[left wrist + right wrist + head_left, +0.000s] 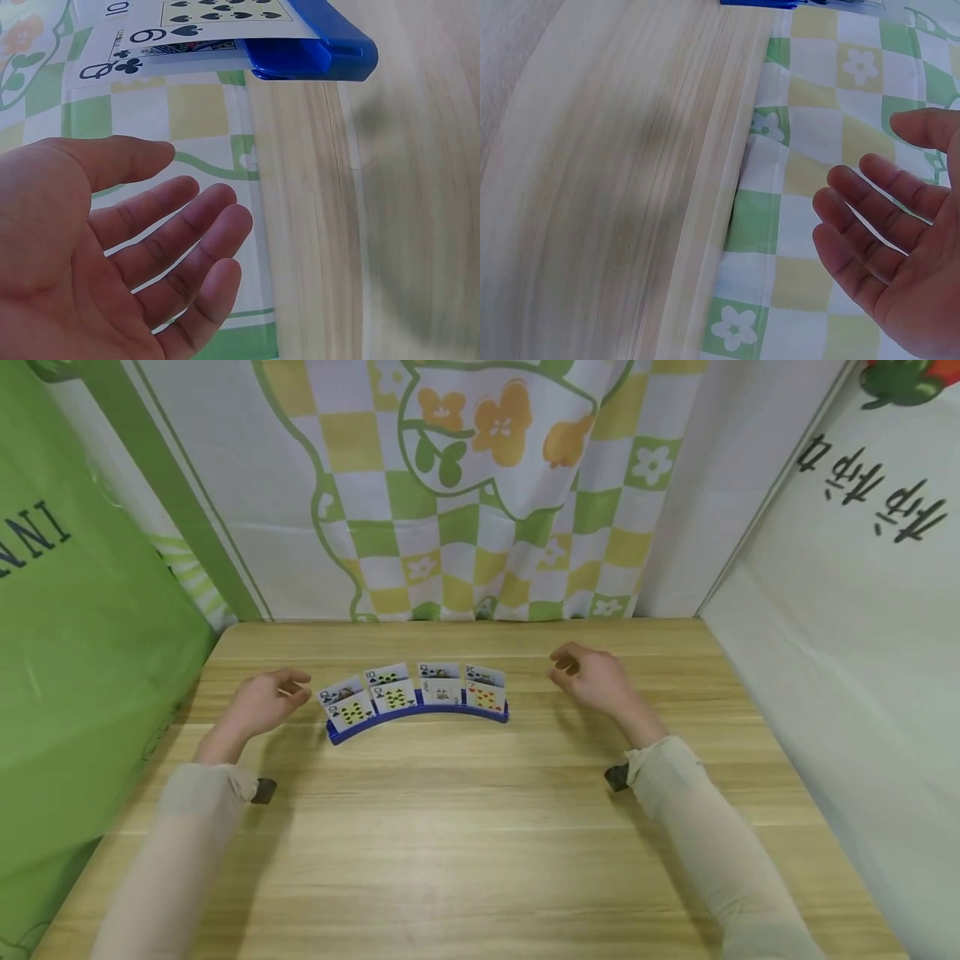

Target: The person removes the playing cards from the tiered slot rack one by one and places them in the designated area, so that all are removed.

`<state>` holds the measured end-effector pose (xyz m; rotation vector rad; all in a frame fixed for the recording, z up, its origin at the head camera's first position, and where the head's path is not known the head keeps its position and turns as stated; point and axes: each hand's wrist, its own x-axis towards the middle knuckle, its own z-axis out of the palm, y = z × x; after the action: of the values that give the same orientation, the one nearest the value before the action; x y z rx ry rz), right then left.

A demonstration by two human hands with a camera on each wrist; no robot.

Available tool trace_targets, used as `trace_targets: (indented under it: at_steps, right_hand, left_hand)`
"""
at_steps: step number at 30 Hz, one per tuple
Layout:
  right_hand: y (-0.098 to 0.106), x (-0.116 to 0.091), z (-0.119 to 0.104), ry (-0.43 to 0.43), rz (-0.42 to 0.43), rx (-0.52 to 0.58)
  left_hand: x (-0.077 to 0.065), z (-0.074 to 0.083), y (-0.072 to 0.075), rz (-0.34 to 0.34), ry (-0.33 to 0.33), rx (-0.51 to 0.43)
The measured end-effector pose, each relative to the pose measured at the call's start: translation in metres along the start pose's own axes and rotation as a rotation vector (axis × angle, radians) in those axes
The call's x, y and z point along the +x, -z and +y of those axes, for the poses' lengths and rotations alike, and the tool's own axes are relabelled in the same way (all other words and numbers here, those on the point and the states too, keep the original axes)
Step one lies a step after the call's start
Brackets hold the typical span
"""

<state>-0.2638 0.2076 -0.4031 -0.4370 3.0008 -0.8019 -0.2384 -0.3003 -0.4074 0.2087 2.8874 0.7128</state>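
A curved blue card holder (420,710) stands on the table with several playing cards in two rows. At its left end a nine of spades (225,19) sits in front of a queen of clubs (97,71). The rightmost pair is a seven of hearts (485,696) before a king (487,676). My left hand (262,702) hovers just left of the holder, fingers relaxed and apart, holding nothing. To the right of the holder, my right hand (596,679) is raised over the table, its fingers loosely bent around nothing.
The wooden table (450,835) ends at the back against a checkered curtain (480,543). A green panel (82,652) borders the left side, and a white one (847,635) the right. Dark wrist devices (617,777) sit under both sleeves.
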Motion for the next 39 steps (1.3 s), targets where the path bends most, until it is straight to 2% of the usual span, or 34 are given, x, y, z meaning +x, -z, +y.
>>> trace_targets:
  at_steps: [10, 18, 30, 39]
  right_hand:
    - [-0.005, -0.002, -0.005, 0.020, -0.004, 0.050]
    - [-0.012, -0.003, -0.010, 0.102, 0.012, 0.086]
    - [-0.021, -0.008, -0.017, 0.043, -0.044, 0.173]
    - [-0.023, -0.009, -0.019, 0.042, -0.037, 0.217]
  left_hand:
    - [-0.004, -0.001, -0.006, -0.012, -0.008, -0.033]
    - [-0.005, 0.000, -0.008, -0.041, -0.011, -0.030]
    - [-0.007, -0.002, -0.013, -0.086, -0.043, -0.038]
    - [-0.008, -0.001, -0.015, -0.083, -0.042, -0.019]
